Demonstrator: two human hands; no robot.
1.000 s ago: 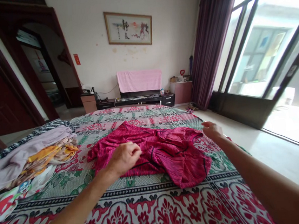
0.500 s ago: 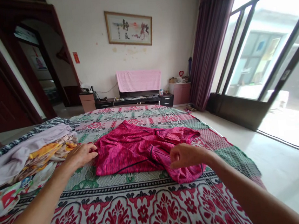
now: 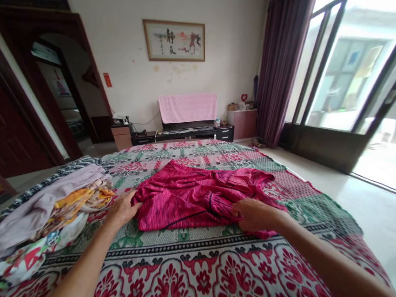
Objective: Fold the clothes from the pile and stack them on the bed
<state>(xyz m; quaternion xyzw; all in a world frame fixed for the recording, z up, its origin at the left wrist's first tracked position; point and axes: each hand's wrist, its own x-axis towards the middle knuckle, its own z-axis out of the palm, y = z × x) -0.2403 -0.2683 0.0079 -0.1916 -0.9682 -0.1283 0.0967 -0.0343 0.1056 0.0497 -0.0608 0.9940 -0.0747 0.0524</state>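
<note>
A bright pink short-sleeved shirt [image 3: 185,196] with dark seams lies spread and wrinkled across the patterned bed cover [image 3: 203,278]. At its left edge is my left hand [image 3: 122,209], thumb and fingers closed on the fabric. My right hand [image 3: 256,214] has its fingers curled closed around cloth at the shirt's lower right part. Some of the fabric there is hidden beneath that hand and bunched.
On the left of the bed lies a heap of clothes: a pale lilac garment [image 3: 45,200], a yellow-brown patterned cloth [image 3: 73,205] and a white one with coloured prints [image 3: 36,257]. Beyond the bed stands a low black cabinet [image 3: 144,138] under a pink towel [image 3: 189,107].
My left hand has closed on the shirt's left edge. My right hand has lowered onto the fabric and gripped it, and the lower right part has drawn in. The view has shifted slightly left.
</note>
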